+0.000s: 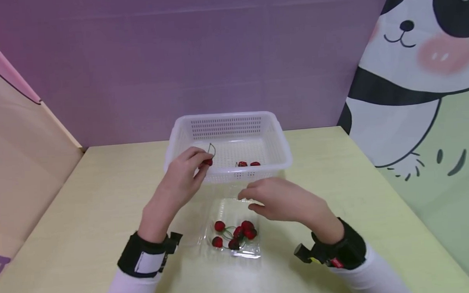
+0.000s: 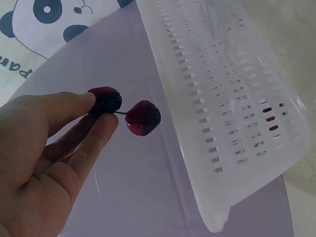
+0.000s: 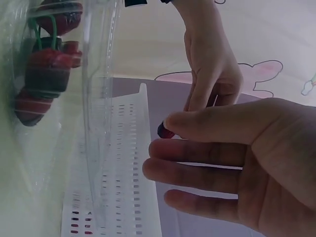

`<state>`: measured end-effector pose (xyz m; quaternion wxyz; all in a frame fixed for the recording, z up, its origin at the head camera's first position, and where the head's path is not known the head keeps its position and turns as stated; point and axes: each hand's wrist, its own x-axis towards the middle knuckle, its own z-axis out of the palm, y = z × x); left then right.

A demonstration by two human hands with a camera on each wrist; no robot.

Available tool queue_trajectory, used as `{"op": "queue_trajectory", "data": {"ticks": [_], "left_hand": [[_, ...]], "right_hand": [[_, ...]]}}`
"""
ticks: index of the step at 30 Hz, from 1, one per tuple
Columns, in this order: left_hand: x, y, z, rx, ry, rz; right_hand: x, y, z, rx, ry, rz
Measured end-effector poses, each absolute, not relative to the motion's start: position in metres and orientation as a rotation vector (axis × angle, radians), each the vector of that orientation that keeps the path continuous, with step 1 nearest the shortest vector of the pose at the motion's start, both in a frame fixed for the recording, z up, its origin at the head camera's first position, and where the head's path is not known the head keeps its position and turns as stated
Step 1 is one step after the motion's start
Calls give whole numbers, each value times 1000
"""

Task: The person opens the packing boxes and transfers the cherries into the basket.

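Note:
My left hand (image 1: 177, 181) pinches one cherry (image 2: 106, 101) of a stemmed pair between thumb and fingertips, over the left front rim of the white basket (image 1: 227, 116). The other cherry (image 2: 143, 118) dangles free on its green stem in the left wrist view. My right hand (image 1: 284, 201) hovers palm down near the far right side of the clear plastic box (image 1: 226, 209), its fingers loosely extended around nothing. Inside that box lie several dark red cherries (image 1: 238, 232) with green stems. Two more cherries (image 1: 243, 164) show in the basket near its front wall.
Both containers stand on a pale wooden table (image 1: 116, 202), the basket directly behind the box. A purple backdrop (image 1: 169, 67) rises behind the table, and a panda-printed sheet (image 1: 404, 123) borders it on the right.

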<state>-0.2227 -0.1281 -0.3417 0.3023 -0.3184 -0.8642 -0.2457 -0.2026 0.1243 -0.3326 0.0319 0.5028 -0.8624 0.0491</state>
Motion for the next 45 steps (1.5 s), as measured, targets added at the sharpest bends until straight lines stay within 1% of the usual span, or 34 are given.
{"op": "queue_trajectory", "data": {"ticks": [9, 16, 24, 45], "left_hand": [[-227, -132, -345, -781, -2273, -669], [-227, -135, -346, -656, -2309, -689], [-227, -138, -345, -527, -2360, -717], [-232, -141, -352, -468, -2424, -733]], "right_hand": [[-201, 118, -342, 1600, -2805, 81], [-200, 113, -351, 1659, -2892, 84], [-197, 107, -357, 1682, -2919, -17], [-191, 98, -369, 1668, -2995, -63]]}}
